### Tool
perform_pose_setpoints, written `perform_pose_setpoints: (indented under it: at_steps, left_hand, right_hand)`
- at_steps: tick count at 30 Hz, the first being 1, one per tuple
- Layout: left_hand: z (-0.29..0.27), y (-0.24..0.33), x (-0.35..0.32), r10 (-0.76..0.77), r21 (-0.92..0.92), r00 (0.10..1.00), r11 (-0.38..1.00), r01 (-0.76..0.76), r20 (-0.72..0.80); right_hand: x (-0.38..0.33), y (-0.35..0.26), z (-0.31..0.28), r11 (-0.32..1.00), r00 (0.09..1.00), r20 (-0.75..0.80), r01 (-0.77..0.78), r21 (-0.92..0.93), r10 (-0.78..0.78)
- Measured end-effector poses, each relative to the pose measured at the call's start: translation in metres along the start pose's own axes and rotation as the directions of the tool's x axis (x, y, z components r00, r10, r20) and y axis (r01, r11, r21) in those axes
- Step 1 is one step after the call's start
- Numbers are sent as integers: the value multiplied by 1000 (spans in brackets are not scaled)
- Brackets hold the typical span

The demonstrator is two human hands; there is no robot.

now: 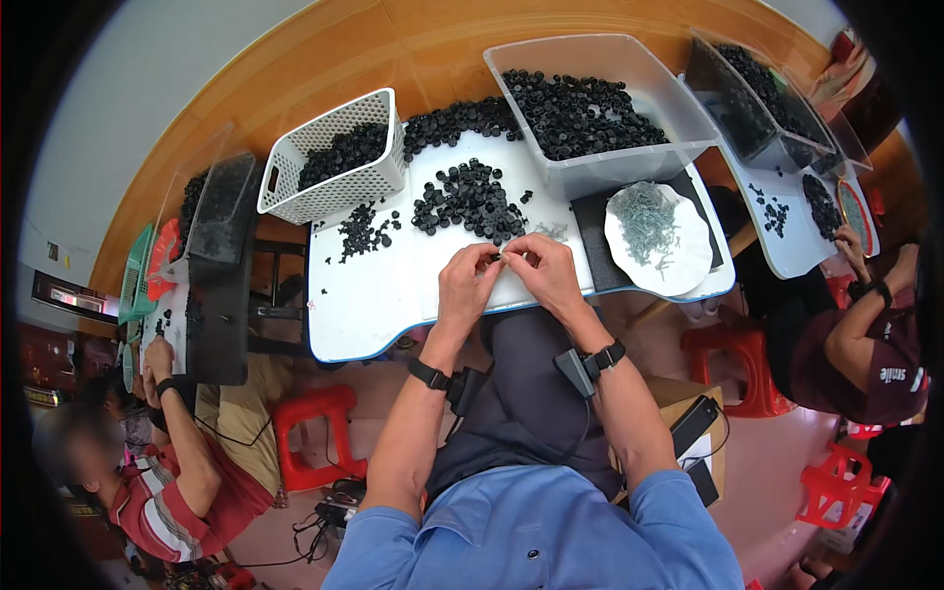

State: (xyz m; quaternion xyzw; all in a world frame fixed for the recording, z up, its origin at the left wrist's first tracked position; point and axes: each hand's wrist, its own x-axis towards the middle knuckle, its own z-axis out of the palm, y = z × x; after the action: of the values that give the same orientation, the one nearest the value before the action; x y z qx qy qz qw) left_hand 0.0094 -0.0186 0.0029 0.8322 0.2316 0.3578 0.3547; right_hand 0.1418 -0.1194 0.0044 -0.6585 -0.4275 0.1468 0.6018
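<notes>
Over the near edge of the white table (pixel 359 310), my two hands meet with fingertips pinched together. Between the fingers of my left hand (pixel 465 287) is a small black part (pixel 495 258), mostly hidden. My right hand (pixel 547 271) has thumb and forefinger closed right beside it; whatever they hold is too small to make out. Just beyond my fingers lies a pile of round black caps (pixel 464 200). To its left is a scatter of smaller black pieces (pixel 364 234). A white scalloped plate (pixel 693 258) on the right holds a heap of thin, pale grey-green pieces (pixel 644 226).
A white perforated basket (pixel 329 195) and a large clear bin (pixel 639 162), both with black parts, stand at the back, more parts heaped between them. A black mat (pixel 593 231) lies beneath the plate. Co-workers sit left and right near red stools (pixel 313 433).
</notes>
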Motion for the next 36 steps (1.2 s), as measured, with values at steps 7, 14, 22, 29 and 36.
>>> perform_pose_setpoints:
  at_steps: [7,14,22,29,36]
  left_hand:
    - [3,-1,-1,-9,27,1000,1000,9,-9]
    - [-1,-2,1,-1,13,1000,1000,1,13]
    - [2,2,-2,-57,-72,997,996,54,-43]
    - [-4,3,-1,26,-57,999,998,-28,-37]
    - [-5,1,2,82,-91,997,992,-83,-16]
  right_hand:
    - [2,-1,-4,999,997,70,-15,-29,17]
    - [2,-2,1,997,998,57,1,-83,4]
    - [0,3,-2,998,999,-34,-35,50,36]
    - [-2,4,-2,968,984,117,-156,196,135]
    - [0,7,-7,905,973,162,-214,367,164]
